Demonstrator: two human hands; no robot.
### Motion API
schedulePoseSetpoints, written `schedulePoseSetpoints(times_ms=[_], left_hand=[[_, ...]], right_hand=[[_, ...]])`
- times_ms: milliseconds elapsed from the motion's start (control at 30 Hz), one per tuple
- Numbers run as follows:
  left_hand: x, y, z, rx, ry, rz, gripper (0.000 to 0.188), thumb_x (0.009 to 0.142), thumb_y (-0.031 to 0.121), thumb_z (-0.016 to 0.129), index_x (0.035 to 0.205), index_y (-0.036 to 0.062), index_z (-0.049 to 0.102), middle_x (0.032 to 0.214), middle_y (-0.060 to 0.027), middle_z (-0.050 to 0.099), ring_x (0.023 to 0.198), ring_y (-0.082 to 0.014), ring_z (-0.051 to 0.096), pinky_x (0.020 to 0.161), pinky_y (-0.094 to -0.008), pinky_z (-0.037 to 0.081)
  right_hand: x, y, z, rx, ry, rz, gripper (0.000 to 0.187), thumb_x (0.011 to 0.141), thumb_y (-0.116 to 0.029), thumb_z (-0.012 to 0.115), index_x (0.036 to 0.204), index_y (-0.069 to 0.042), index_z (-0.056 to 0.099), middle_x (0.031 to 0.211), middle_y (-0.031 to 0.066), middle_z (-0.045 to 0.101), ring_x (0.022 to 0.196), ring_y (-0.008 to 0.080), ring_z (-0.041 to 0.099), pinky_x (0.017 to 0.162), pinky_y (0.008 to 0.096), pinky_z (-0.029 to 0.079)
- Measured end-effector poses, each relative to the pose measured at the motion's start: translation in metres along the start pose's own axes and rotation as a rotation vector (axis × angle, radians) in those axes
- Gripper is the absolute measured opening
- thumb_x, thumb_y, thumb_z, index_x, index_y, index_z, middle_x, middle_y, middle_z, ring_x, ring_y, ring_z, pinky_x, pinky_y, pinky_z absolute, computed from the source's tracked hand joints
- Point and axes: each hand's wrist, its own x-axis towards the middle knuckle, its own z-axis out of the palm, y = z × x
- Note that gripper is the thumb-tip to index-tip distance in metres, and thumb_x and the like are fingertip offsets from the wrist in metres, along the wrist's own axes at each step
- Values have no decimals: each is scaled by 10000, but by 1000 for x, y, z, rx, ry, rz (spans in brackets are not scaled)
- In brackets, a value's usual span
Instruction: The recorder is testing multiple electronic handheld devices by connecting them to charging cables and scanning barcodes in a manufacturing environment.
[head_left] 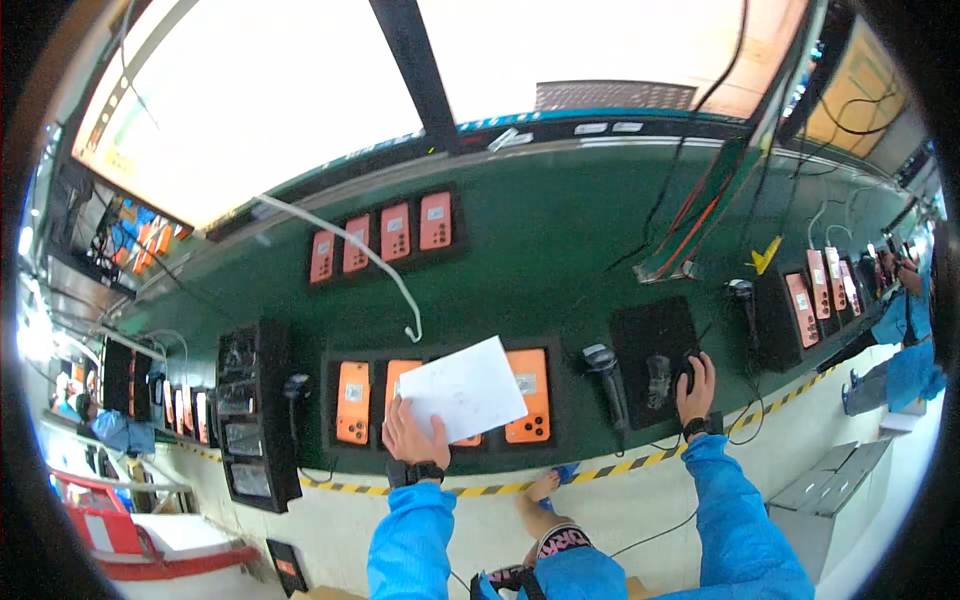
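My left hand grips the lower left corner of a white sheet of paper. The sheet hangs tilted over a black tray holding orange phones; one phone lies uncovered at the left, another is partly covered at the right, and those between are mostly hidden. Over on the right, my right hand is closed around a dark computer mouse at the edge of a black mouse pad. A handheld barcode scanner lies between the tray and the pad.
Behind the tray, pink phones sit in a black holder. A white cable curves above the bench. Two bright monitors stand at the back. A black slotted rack and a second scanner are at left. Other people work at right.
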Motion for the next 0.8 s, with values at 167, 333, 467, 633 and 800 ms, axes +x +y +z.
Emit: schedulePoseSetpoints(times_ms=[167, 333, 467, 633, 800], left_hand=[[-21, -39, 13, 35, 54, 113, 600, 730, 280, 593, 1249, 3, 472, 1311, -226, 457, 1230, -386, 401, 1017, -512, 295], [-30, -20, 10, 118, 4, -46, 598, 785, 376, 562, 1266, 44, 436, 1324, -167, 443, 1236, -351, 389, 1030, -490, 262], [-21, -6, -4, 145, -113, -106, 624, 823, 392, 581, 1342, 96, 402, 1367, -114, 424, 1254, -318, 376, 1042, -464, 257], [-18, -13, 9, 141, -38, -156, 616, 820, 393, 584, 1334, 100, 411, 1383, -125, 412, 1261, -317, 373, 1040, -469, 260], [-19, -18, 8, 69, 15, -19, 632, 824, 415, 566, 1343, 95, 400, 1378, -145, 410, 1260, -340, 368, 1046, -465, 258]], right_hand=[[0, -12, -7, 90, 62, -5, 349, 776, -95, 591, 1121, -52, 556, 1272, 199, 463, 1163, 382, 453, 993, 437, 369], [-21, -9, -9, 120, 19, 88, 349, 764, -107, 574, 1109, -64, 557, 1256, 205, 469, 1152, 398, 451, 990, 439, 374], [-22, -6, -14, 117, 27, 122, 352, 759, -107, 584, 1110, -80, 561, 1255, 196, 474, 1144, 389, 460, 983, 440, 385], [-12, -7, -8, 115, 68, 42, 380, 762, -107, 618, 1136, -80, 554, 1241, 221, 478, 1123, 404, 476, 943, 449, 425], [-10, -8, -8, 115, 79, 56, 360, 754, -119, 616, 1109, -76, 574, 1229, 210, 489, 1120, 394, 482, 952, 454, 416]])
